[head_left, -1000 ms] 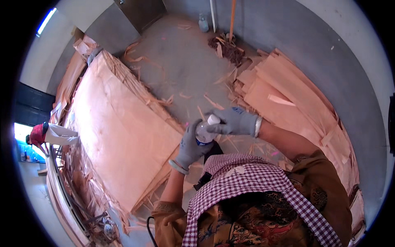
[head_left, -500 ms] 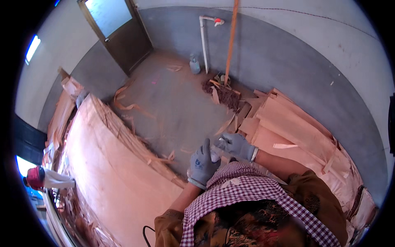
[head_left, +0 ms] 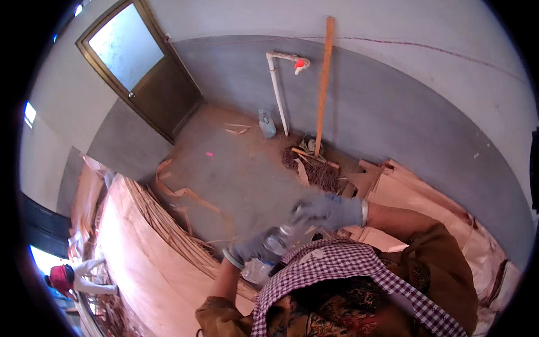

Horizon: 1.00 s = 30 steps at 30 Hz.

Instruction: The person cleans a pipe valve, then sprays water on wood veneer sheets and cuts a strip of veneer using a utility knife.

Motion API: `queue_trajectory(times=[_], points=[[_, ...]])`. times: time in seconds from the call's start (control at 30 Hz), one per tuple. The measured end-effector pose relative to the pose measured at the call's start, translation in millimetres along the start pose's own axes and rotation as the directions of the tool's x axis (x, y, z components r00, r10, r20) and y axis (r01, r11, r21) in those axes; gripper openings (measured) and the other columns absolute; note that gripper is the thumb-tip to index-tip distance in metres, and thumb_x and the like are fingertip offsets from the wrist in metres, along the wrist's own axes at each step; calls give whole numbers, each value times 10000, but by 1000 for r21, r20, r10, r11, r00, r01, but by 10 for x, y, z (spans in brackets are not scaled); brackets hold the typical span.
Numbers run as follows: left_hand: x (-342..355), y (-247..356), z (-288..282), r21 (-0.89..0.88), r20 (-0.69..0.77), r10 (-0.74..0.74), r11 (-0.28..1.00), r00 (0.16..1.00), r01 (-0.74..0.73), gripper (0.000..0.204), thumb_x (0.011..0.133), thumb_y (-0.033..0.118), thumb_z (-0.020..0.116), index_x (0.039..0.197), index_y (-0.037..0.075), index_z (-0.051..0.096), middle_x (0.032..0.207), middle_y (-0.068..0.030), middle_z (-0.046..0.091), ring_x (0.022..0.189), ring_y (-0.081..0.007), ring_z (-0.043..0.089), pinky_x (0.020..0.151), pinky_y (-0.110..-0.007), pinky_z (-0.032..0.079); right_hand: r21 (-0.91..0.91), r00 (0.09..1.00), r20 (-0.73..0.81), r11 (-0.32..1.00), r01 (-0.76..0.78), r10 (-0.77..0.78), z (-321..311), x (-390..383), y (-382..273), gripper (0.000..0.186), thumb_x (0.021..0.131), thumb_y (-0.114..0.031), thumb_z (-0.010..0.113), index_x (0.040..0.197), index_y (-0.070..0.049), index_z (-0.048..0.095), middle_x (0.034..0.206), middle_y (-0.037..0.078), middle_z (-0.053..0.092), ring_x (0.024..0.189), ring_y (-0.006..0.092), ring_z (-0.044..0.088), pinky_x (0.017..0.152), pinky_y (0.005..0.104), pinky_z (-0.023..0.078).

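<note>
My left hand (head_left: pixel 251 249), in a grey work glove, is closed around a clear plastic bottle (head_left: pixel 276 241). The bottle leans, its upper end toward my right hand and its lower part showing below the glove. My right hand (head_left: pixel 331 212), gloved alike, is just right of the bottle's upper end. Its fingers are bent together and slightly blurred; anything pinched in them is too small to make out. Both hands are in front of my checked apron (head_left: pixel 314 269).
A big stack of wood veneer sheets (head_left: pixel 140 236) lies to the left, another veneer pile (head_left: pixel 426 196) to the right. By the far wall are a tap pipe (head_left: pixel 275 84), a large bottle (head_left: pixel 266 124), a mop (head_left: pixel 320 174) and a door (head_left: pixel 163 90). Another person (head_left: pixel 62 278) stands far left.
My hands have drawn apart, the left moving down and left with the bottle, the right slightly rightward. The view has tilted up, showing more of the wall and door.
</note>
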<state>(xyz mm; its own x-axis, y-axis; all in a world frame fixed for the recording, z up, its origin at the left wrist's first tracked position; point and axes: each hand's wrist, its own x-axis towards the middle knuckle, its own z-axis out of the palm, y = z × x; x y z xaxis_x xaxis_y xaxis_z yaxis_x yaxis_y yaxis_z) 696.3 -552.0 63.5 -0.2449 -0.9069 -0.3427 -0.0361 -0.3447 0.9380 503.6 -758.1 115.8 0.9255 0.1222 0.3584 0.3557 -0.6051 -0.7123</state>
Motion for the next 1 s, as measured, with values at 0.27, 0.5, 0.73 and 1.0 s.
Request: queue_trajectory(times=[0.27, 0.5, 0.73, 1.0], points=[[1503, 309, -1311, -123, -597, 127, 961, 792, -247, 523, 699, 124, 722, 1131, 46, 437, 961, -11, 520, 869, -129, 532, 769, -276, 460, 677, 634, 13, 460, -575, 773, -1101, -15, 1145, 144, 922, -211, 485, 931, -73, 524, 741, -29, 522, 615, 62, 484, 563, 215, 412], [3481, 188, -2398, 206, -642, 282, 959, 713, -194, 571, 671, 99, 731, 1145, 43, 417, 996, -73, 549, 898, -174, 549, 749, -317, 477, 545, 488, -316, 577, -608, 813, -1877, 593, 2058, 262, 934, -255, 451, 1034, -35, 551, 732, -7, 504, 604, 68, 452, 529, 220, 398], [4544, 310, -3123, 270, -556, 113, 962, 823, 51, 610, 622, 149, 788, 1097, 26, 426, 998, -125, 570, 903, -222, 571, 767, -346, 474, 148, 453, -509, 593, -791, 732, -2644, 1462, 3359, 319, 877, -299, 525, 1012, -10, 541, 843, 95, 583, 745, 213, 575, 665, 325, 473], [5254, 470, -3658, 337, -459, 211, 940, 863, -51, 649, 618, 216, 773, 1136, 10, 441, 1076, -191, 541, 992, -333, 554, 828, -396, 450, 10, 132, -584, 169, -986, 801, -2929, 2003, 4070, 474, 753, -411, 625, 1029, -37, 528, 1021, 205, 601, 958, 373, 579, 809, 429, 447]])
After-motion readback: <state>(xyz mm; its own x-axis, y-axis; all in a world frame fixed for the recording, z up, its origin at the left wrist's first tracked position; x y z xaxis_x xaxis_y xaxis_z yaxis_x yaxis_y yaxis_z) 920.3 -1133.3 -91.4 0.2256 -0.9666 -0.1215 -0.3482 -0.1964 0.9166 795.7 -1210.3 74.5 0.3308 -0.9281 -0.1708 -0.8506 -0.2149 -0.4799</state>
